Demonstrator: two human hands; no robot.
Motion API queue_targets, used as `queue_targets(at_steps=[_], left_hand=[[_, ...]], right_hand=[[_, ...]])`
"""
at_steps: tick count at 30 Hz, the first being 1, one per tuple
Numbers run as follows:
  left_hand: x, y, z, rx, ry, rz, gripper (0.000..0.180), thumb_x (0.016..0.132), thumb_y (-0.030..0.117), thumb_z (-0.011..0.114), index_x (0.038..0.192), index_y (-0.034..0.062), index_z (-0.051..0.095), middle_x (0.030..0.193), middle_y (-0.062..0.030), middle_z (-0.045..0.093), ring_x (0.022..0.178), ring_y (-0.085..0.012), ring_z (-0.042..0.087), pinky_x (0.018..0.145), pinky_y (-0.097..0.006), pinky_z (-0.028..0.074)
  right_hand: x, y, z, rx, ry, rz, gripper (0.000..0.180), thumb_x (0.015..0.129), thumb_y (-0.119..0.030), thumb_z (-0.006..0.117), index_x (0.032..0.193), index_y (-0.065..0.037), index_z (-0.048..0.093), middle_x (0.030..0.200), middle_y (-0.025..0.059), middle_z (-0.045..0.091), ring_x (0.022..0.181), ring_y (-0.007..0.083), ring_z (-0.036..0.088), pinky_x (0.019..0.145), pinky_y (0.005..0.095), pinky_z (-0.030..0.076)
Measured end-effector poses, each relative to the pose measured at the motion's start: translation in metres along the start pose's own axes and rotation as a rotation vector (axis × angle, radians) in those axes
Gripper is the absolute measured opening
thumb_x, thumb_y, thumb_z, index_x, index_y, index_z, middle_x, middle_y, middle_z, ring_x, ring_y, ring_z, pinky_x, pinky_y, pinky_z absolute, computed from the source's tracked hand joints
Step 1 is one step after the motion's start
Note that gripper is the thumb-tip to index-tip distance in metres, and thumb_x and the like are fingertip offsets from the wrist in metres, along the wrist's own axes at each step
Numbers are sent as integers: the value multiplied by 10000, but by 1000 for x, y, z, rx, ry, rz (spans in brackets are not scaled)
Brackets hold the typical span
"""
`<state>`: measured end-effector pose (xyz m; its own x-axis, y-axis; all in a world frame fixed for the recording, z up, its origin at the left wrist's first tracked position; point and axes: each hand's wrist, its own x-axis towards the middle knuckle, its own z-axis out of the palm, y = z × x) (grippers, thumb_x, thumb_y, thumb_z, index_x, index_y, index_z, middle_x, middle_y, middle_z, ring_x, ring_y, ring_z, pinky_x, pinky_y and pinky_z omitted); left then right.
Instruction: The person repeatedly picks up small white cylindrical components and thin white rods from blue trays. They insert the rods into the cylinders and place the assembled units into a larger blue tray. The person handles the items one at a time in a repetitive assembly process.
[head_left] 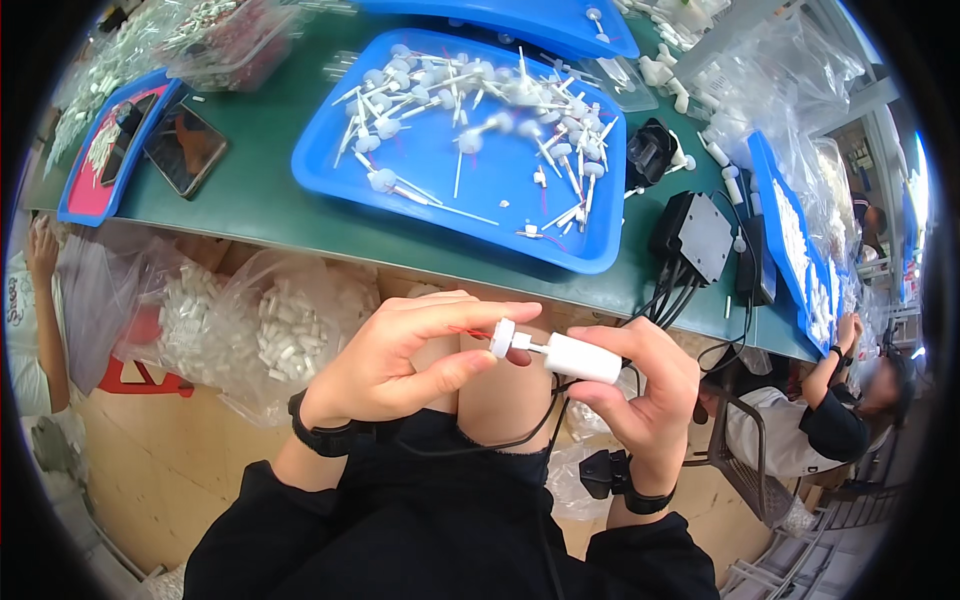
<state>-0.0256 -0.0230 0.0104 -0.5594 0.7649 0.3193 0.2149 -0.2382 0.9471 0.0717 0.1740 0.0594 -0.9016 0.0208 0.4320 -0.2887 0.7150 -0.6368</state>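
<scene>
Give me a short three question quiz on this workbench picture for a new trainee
1. True or false: the right hand holds a white cylindrical part.
2. What colour is the tray holding the loose white stemmed parts?
3. The left hand pinches: A) a phone, B) a white round cap with red wire, C) a plastic bag.

Key: 1 true. 2 blue. 3 B.
</scene>
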Motion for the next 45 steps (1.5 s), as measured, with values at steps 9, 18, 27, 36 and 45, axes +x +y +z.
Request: queue_targets(at_steps=[9, 18, 27, 36, 45], left_hand=[[0, -2, 0, 89, -37, 31, 412, 821, 83, 569, 1205, -57, 523, 959, -151, 617, 807, -216, 578, 719, -294, 444], [-5, -1, -16, -82, 91, -19, 455, 801, 72, 627, 1217, -63, 505, 1000, -161, 620, 956, -224, 604, 818, -297, 459], [-13, -16, -50, -600, 852, 192, 257, 794, -9, 589, 1043, -47, 539, 906, -150, 627, 771, -171, 619, 657, -257, 502], [-25, -19, -63, -463, 938, 121, 263, 820, 0, 555, 1078, -31, 512, 920, -155, 611, 758, -188, 609, 686, -288, 494], [-21, -18, -62, -397, 875, 198, 289, 850, 46, 599, 1116, -54, 545, 966, -162, 632, 796, -184, 622, 722, -281, 492]], right_hand=[[9, 6, 3, 15, -114, -35, 355, 596, -195, 806, 914, -74, 703, 619, 15, 603, 516, 130, 497, 475, 246, 389], [48, -7, 12, 32, -271, 17, 273, 623, -177, 803, 869, -101, 711, 626, 2, 611, 533, 119, 534, 481, 236, 424], [199, -39, 54, -61, -535, -259, 262, 756, -282, 691, 832, -38, 631, 707, 101, 618, 630, 245, 579, 574, 314, 450], [296, 10, 173, -570, -533, -411, 228, 720, -247, 645, 831, -49, 664, 791, 147, 641, 776, 313, 622, 694, 392, 494], [283, 2, 134, 3, -253, -197, 372, 746, -292, 644, 922, 20, 544, 762, 176, 635, 714, 291, 630, 641, 357, 482]])
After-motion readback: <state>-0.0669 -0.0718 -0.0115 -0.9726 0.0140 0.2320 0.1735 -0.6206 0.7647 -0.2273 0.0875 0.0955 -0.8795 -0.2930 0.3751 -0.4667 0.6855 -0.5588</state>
